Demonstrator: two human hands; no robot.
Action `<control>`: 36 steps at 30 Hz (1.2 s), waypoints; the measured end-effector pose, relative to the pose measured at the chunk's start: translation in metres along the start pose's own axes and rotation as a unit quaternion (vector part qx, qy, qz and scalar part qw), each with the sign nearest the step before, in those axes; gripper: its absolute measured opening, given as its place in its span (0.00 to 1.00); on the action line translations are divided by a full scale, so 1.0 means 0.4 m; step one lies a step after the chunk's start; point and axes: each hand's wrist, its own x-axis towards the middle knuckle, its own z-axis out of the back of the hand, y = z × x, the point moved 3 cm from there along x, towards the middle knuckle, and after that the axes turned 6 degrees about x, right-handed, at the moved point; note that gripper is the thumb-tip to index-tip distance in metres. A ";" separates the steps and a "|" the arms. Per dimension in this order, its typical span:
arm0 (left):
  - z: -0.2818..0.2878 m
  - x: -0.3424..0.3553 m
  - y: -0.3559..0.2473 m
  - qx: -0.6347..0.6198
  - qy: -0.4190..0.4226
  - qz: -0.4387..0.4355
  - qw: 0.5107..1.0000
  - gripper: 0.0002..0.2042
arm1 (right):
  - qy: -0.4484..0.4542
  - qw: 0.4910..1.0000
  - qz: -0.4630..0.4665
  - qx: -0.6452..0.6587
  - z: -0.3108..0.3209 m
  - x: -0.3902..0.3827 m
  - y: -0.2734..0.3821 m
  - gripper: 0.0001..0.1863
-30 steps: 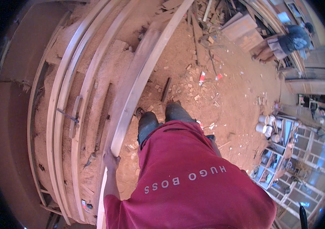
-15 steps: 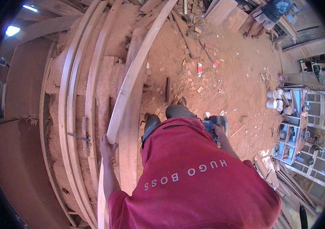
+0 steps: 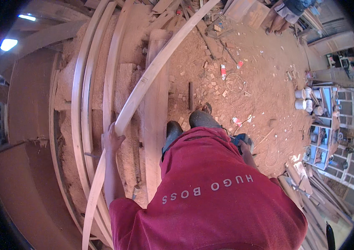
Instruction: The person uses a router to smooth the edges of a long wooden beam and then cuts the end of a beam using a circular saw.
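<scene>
My left hand (image 3: 113, 139) is closed around a long pale wooden board (image 3: 160, 62), which runs slantwise from the lower left to the top of the view. The board lies across the other long timbers on the left. At my right side, my right hand (image 3: 245, 148) grips a blue and dark power tool (image 3: 241, 138). My red shirt partly covers the tool, so its exact kind is unclear. Below the slanting board sits a wide, thick plank (image 3: 155, 137).
Several long timbers (image 3: 77, 100) lie to the left over sawdust. Wood offcuts (image 3: 214, 91) and a loose cable (image 3: 254, 110) litter the floor ahead. A shelf (image 3: 320, 141) with white tubs (image 3: 300, 99) stands at right. Another person's legs (image 3: 279, 21) show at the far right.
The board has swung, its far end to the right and its near end to the left across the timbers. My left hand has shifted slightly left and up. The power tool has come closer to my body.
</scene>
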 end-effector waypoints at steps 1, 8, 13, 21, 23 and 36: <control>0.004 0.038 -0.012 -0.027 0.024 0.013 0.999 0.41 | -0.006 1.000 -0.004 -0.006 -0.002 0.001 -0.014 0.27; 0.001 0.267 -0.024 0.001 0.027 -0.038 0.999 0.43 | -0.070 0.996 -0.025 0.058 0.020 -0.023 -0.127 0.20; -0.002 0.391 -0.018 -0.019 0.016 -0.105 0.994 0.42 | -0.097 0.990 -0.058 0.089 0.016 -0.008 -0.200 0.21; -0.087 0.537 -0.299 -0.037 0.014 -0.148 0.988 0.42 | -0.112 0.977 0.093 0.154 0.156 0.126 -0.265 0.14; -0.059 0.563 -0.325 -0.015 0.037 -0.132 0.990 0.42 | -0.052 0.979 0.103 0.171 0.057 0.046 -0.094 0.11; -0.062 0.654 -0.427 0.092 0.096 -0.110 0.985 0.43 | 0.122 0.920 0.373 -0.025 -0.203 -0.154 0.605 0.33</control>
